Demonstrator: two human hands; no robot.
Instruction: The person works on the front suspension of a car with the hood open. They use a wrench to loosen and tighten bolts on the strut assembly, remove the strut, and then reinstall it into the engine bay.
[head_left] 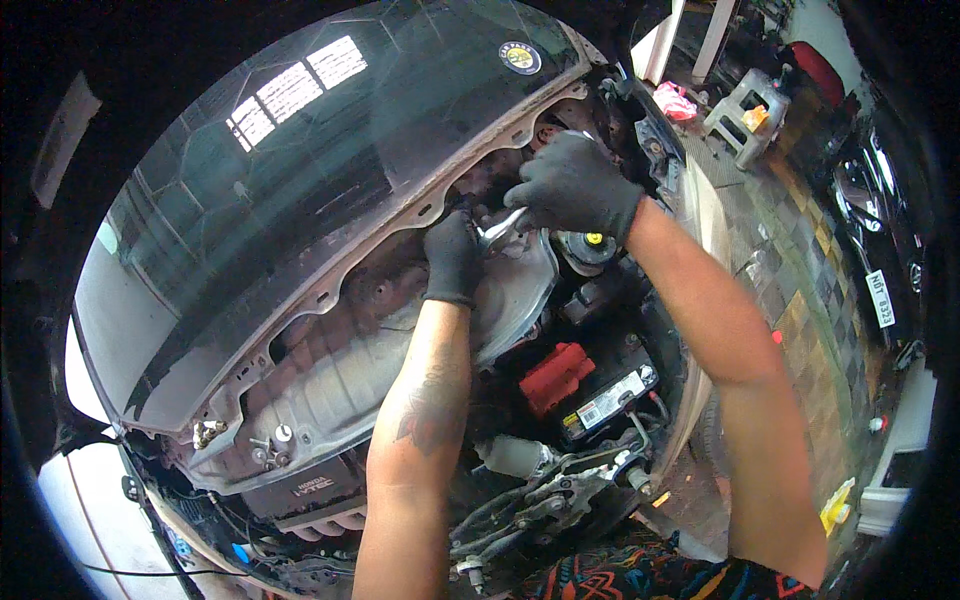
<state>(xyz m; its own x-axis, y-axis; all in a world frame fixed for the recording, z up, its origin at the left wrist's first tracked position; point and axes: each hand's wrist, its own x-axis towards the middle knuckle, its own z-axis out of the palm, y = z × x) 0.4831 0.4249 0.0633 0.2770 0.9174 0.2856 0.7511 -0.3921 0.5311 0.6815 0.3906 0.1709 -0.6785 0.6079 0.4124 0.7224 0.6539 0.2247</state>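
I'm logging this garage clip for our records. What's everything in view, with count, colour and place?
wrench: one, silver, between the two gloved hands at the back of the engine bay
windscreen: one, clear and reflective, upper left
battery: one, black with a red terminal cover, centre right
cap: one, yellow, on a round tank beside the right hand
step stool: one, grey, on the floor at upper right
rag: one, pink, upper right
dark car: one, black, right edge
left hand: one, black glove, touching the wrench
right hand: one, black glove, gripping the wrench
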